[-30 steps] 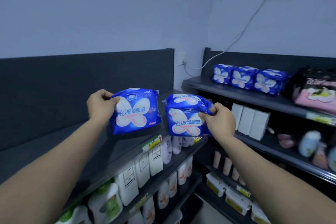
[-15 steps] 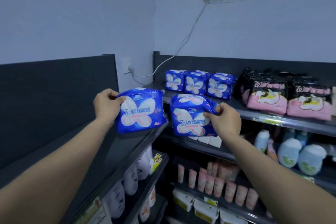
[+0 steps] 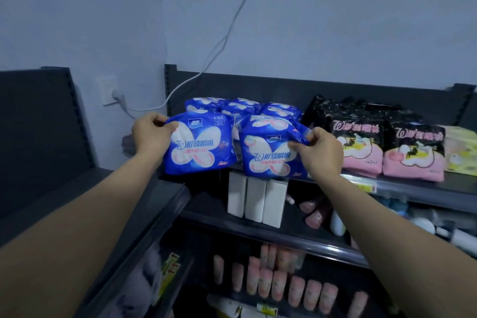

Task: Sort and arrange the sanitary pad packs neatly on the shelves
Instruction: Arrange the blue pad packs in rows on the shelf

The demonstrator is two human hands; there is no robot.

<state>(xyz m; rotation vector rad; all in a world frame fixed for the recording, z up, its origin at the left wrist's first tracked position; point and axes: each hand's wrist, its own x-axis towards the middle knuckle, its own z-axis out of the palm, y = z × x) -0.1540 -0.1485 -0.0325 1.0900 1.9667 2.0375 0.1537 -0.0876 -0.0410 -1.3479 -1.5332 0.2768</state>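
We now face the top shelf (image 3: 413, 190) squarely, having brought the left blue pack (image 3: 198, 147) and right blue pack (image 3: 268, 155) up before the shelved blue packs (image 3: 242, 106), each pinched at a corner by our left hand (image 3: 151, 134) and right hand (image 3: 320, 150).

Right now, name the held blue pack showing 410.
The pack in the left hand: 410 at its top right corner; the right hand pinches that corner of the other pack.

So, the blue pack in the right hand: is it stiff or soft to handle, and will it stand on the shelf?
Probably soft: the wrapper of the blue pack bunches where the right hand pinches its corner. Likely light, since a corner pinch seems to carry it. It should stand, as similar packs on the shelf do.
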